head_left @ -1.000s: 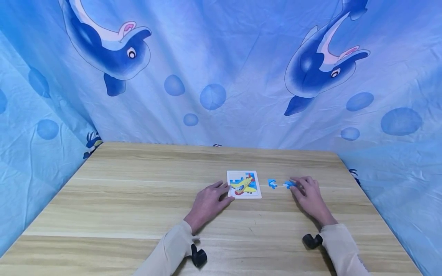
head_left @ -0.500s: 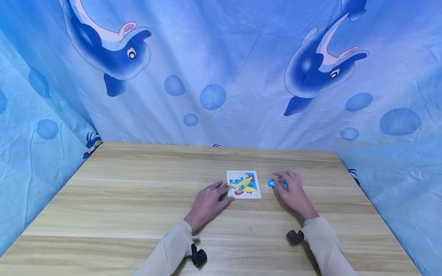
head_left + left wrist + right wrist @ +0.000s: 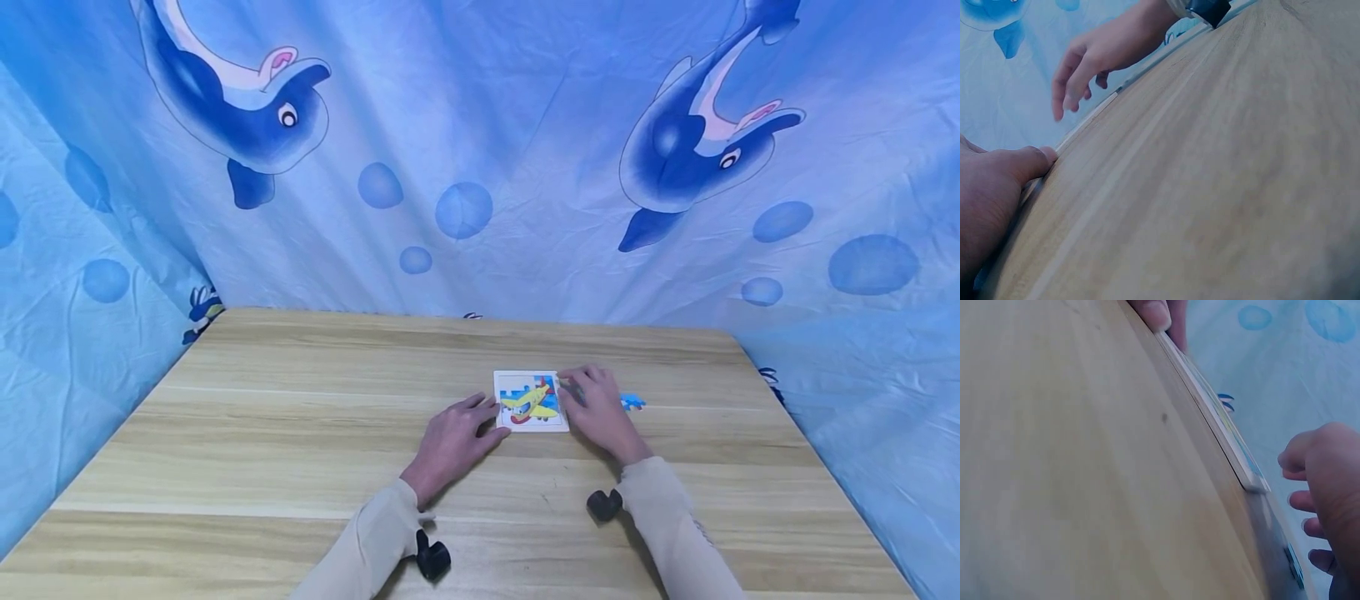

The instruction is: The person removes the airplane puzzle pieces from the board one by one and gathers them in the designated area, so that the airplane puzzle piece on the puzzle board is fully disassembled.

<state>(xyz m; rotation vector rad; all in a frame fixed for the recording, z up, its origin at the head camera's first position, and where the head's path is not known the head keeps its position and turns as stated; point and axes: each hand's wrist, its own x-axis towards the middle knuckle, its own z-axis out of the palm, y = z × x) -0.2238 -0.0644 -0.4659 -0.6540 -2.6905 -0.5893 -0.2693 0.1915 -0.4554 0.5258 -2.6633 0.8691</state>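
A square jigsaw board [image 3: 531,427] with a pale rim and a yellow aeroplane picture lies flat on the table; its upper left part shows bare backing. My left hand [image 3: 459,437] rests at the board's left edge, thumb by the lower left corner and fingers along the side. At the right edge, my right hand [image 3: 600,412] is held just over the table, thumb and index finger close together at the board's upper right. A small bluish bit of a puzzle piece [image 3: 577,387] shows between them, mostly hidden by the fingers. Another blue puzzle piece [image 3: 632,402] lies right of this hand.
The wooden table [image 3: 300,467] extends to both sides of the board. Blue curtains [image 3: 525,250] with dolphins hang behind it and along its sides. Black wrist cameras [image 3: 432,560] sit at both sleeves.
My right hand has moved left from the right-hand loose piece, over the nearer piece, to the board's right edge. That nearer piece no longer shows on the table. The left hand stays still.
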